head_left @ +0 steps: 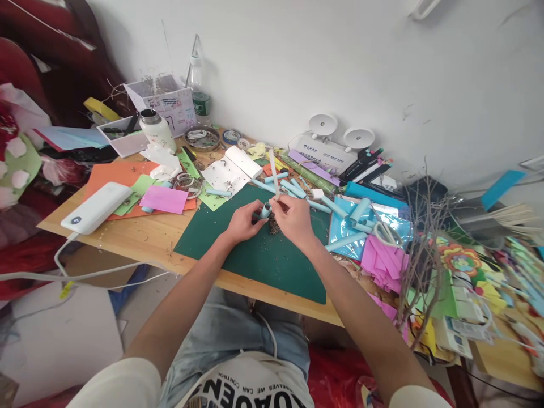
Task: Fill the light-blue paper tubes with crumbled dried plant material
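Over the dark green cutting mat [289,266], my left hand [245,222] is closed around a short light-blue paper tube [266,211], its open end facing up. Close beside it, my right hand [292,218] pinches a translucent white stick [272,170], which looks like a hot-glue stick and points up. The fingertips of both hands nearly meet at the tube's rim. A small heap of brown plant bits [274,228] lies on the mat below my hands. More blue paper tubes [293,188] lie behind my right hand.
A white power bank [97,208] with a cable sits at left, near a pink paper sheet [164,199]. Behind stand a white bottle [157,130] and a double lamp [323,126]. At right are scissors [387,233], pink crepe paper [382,260] and upright dry twigs [419,260].
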A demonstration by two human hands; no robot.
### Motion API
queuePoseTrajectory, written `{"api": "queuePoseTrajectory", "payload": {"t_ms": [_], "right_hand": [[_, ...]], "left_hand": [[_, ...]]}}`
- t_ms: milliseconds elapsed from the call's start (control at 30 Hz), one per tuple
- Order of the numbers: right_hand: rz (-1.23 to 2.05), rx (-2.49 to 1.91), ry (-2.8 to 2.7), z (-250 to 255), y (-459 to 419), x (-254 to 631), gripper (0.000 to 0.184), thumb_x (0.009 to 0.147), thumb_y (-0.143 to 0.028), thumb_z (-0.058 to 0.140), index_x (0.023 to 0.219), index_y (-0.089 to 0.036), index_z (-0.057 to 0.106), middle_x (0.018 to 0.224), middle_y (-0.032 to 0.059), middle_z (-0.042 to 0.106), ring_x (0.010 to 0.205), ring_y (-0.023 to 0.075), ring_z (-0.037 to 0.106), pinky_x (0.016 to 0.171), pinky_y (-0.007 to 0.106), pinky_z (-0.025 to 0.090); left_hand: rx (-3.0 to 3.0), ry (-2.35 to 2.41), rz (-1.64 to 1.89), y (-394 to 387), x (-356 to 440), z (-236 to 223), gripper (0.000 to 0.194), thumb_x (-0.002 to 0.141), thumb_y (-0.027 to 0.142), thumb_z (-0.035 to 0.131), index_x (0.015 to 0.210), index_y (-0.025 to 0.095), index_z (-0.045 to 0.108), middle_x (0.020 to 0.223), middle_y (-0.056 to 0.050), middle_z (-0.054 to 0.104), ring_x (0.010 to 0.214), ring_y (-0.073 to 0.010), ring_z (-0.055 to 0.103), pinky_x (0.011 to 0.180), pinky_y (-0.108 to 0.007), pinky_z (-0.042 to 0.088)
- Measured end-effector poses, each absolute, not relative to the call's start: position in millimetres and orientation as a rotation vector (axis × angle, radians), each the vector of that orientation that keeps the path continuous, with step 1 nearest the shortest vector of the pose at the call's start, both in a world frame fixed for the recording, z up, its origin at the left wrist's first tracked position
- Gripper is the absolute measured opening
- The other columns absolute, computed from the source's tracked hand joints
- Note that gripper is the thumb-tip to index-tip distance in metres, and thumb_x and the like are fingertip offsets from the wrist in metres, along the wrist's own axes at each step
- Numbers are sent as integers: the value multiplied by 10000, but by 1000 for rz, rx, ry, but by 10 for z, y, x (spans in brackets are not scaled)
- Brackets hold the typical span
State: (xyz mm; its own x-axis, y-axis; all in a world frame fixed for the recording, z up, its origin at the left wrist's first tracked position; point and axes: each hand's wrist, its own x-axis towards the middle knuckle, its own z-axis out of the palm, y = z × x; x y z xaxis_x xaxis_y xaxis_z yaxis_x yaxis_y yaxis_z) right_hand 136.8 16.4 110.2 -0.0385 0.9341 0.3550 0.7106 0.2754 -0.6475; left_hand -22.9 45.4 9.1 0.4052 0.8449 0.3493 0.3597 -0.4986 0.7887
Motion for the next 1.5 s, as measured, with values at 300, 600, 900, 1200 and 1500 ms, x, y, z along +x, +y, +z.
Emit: {"api": "queuePoseTrajectory", "payload": {"t_ms": [300,600,900,1200,1500], "right_hand": [[400,-1472,-1754,1050,183,1377,256,891,-351,527,757,-189,673,605,18,629,534,153,543,555,268,411],[441,-1471,-1743,1055,173,1366,273,906,-356,508,764,-188,669,601,15,633,528,152,551,559,270,417],[391,-1431,-1827,1072,207,1302,251,892,-334,528,755,-190,681,620,19,644,557,152,556,575,266,412],[292,-1425,-1798,1037,208,1365,268,912,-359,508,794,-195,684,701,43,685,624,180,603,624,288,455],[249,-1374,-1861,1081,158,1319,260,921,-344,497,792,-202,673,772,60,701,660,185,614,655,296,469]], "left_hand": [[2049,1012,1011,456,-228,90,170,796,292,594,924,225,504,865,-16,615,769,-167,604,670,-286,556],[2041,999,1011,459,-230,91,164,803,314,590,916,224,512,856,-16,617,765,-169,610,659,-288,552],[2052,1003,1012,457,-232,86,153,798,295,588,902,221,503,846,-15,607,751,-164,596,659,-283,546],[2054,1013,1018,452,-227,99,153,793,281,598,896,224,499,844,-7,610,748,-162,595,665,-282,540],[2052,1014,1029,449,-230,95,161,783,276,610,897,221,510,841,-4,616,728,-156,593,659,-276,534]]}}
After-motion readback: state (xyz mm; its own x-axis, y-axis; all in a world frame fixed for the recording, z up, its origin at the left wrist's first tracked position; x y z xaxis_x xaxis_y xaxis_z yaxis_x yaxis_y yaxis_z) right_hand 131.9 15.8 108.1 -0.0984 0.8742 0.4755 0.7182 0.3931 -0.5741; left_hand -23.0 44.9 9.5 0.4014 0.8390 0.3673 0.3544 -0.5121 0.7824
